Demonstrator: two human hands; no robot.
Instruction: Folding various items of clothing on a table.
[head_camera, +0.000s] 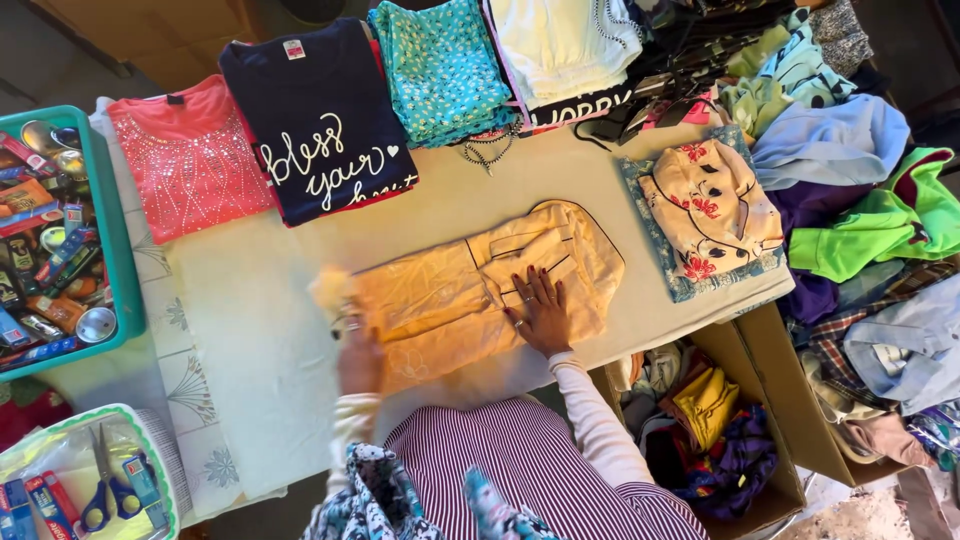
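Our right hand (541, 312) lies with fingers spread flat, pinning the orange garment (480, 285) mid-table (250, 330). Our left hand (358, 352) (motion-blurred; grip cannot be told) meets its left edge. We judge it best to keep the palm firm and the fold edges aligned. The fabric is thin, soft, dark-piped.

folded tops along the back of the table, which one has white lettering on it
The navy top, second from the left. The coral top beside it carries only sparkly studs, and the teal top a small all-over print.

Hands (540, 312) press peach garment (480, 285), seemingly.
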